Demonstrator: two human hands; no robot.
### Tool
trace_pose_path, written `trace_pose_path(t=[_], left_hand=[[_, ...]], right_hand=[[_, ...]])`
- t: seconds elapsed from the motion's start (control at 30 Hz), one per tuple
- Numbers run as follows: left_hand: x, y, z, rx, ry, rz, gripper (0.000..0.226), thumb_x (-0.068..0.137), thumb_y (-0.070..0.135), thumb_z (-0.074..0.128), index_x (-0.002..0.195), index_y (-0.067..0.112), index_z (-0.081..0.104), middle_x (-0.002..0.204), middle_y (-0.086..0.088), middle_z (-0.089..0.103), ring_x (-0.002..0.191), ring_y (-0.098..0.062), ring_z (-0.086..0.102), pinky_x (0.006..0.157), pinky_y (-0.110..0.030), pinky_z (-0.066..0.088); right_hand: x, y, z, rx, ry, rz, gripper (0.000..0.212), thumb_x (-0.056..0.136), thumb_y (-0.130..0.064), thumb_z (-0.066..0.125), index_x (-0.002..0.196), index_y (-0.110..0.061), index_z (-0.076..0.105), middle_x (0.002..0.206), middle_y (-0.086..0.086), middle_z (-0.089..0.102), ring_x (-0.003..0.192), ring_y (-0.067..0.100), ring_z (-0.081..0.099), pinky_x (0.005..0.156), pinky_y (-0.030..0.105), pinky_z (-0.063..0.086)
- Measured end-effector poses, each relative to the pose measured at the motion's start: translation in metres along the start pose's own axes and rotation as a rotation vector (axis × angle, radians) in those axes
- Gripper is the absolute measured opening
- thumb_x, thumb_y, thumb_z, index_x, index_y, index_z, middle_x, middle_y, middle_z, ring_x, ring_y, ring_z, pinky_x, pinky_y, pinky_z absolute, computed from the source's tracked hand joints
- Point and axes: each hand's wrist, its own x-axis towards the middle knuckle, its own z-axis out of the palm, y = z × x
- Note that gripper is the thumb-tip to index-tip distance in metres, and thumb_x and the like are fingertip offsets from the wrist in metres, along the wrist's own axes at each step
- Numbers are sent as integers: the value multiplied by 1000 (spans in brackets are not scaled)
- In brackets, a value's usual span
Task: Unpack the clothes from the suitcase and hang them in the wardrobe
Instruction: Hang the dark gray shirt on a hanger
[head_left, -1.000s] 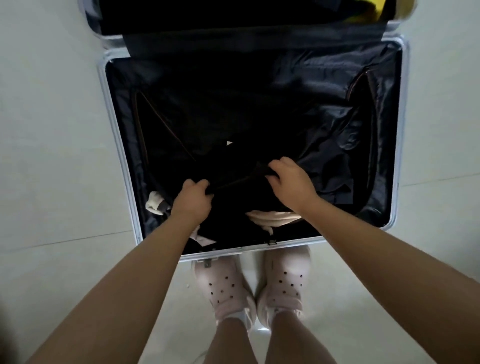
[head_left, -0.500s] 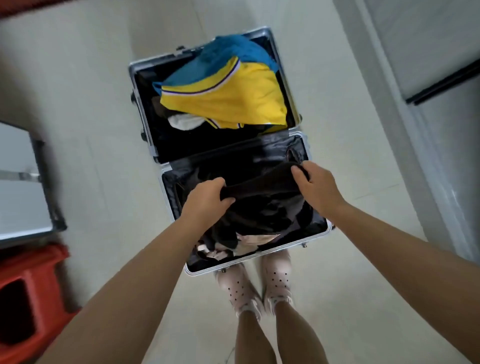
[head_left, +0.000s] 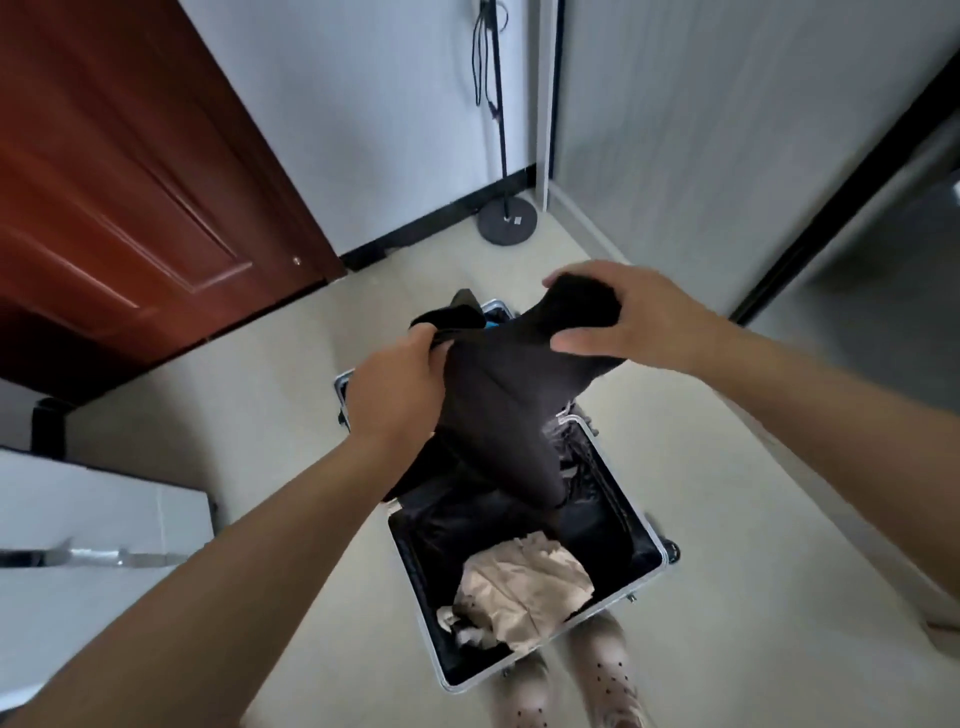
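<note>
Pale perforated clogs (head_left: 613, 680) are seen at the bottom edge, on a cream tiled floor (head_left: 260, 426). Just beyond them an open, metal-framed suitcase (head_left: 415, 587) is laid flat; its near half is lined in black and is occupied by a crumpled beige garment (head_left: 524, 587), with a small pale item partly hidden at its near corner. Above the case a dark garment (head_left: 498, 410) is held raised, its lower end hanging down into the near half. It is gripped at one top corner by the left hand (head_left: 395, 395), fingers curled into the cloth, and at the other by the right hand (head_left: 618, 317), thumb and fingers closed round a bunched fold. The far half is largely hidden by the garment. Farther off, a lamp base (head_left: 507, 221), a red-brown door (head_left: 130, 182) and a grey wardrobe panel (head_left: 701, 130) are recorded.
</note>
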Motion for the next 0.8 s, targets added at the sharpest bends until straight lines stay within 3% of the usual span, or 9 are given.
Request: trace_pose_path(t=[0.1,0.17,0.23,0.37,0.47,0.57,0.63,0.7,0.8], left_hand=[[5,22,-52,-70,109,79,32,98,26,34,120,13,54,106,-12,65,99,-32,58,77,-36,42],[10,29,-78,-69,149,116,34,98,29,34,124,15,53,111,-12,64,103,-32,57,80,-37,42],[13,42,-107,-11,146,167,38,99,33,31,125,14,50,113,-13,62,104,-34,56,79,-37,41],[21,80,-171,47,285,336,45,99,40,28,125,13,52,122,-8,58,110,-30,52,80,-35,41],[19,115,-215,44,472,561,42,93,35,39,110,6,65,113,-7,65,98,-30,60,72,-34,50],[8,155,-251,49,606,873,39,84,31,40,73,7,69,77,-6,69,69,-26,64,59,-27,47],[-3,186,-270,-135,469,978,40,92,29,41,57,11,51,58,-4,53,58,-19,51,57,-25,31],[-19,219,-285,-385,122,941,42,96,25,42,56,15,32,55,1,36,54,-12,35,54,-24,23],[-27,271,-299,-596,-394,990,31,93,20,51,63,15,45,61,6,46,56,-5,43,57,-19,35]], right_hand=[[-28,-44,-30,-15,-51,-35,37,84,-13,63,98,-46,51,87,-21,61,75,-14,58,73,7,47],[-38,-65,-47,65,38,-48,25,90,-9,54,86,-33,57,66,-28,58,59,-16,55,60,3,44],[-53,-89,-68,46,154,-54,30,93,-6,48,71,-26,51,46,-24,53,47,-12,50,50,3,38],[-92,-144,-115,-43,370,-110,20,95,-12,46,76,-13,54,53,-13,50,47,-9,49,51,5,38],[-128,-173,-151,-158,613,-120,20,94,-16,48,77,-9,55,63,-1,50,54,-1,50,57,15,39],[-172,-191,-186,-331,867,-113,25,92,-16,51,87,7,60,80,14,54,82,26,53,72,29,37],[-204,-199,-205,-429,1038,-134,23,88,-14,58,84,8,64,81,6,51,94,26,49,78,25,34],[-239,-208,-222,-438,1150,-174,19,83,-14,63,79,5,65,77,-5,48,93,14,44,77,8,30],[-293,-219,-245,-169,1212,-269,14,75,-15,60,74,-1,61,74,-2,50,71,2,46,69,9,34]])
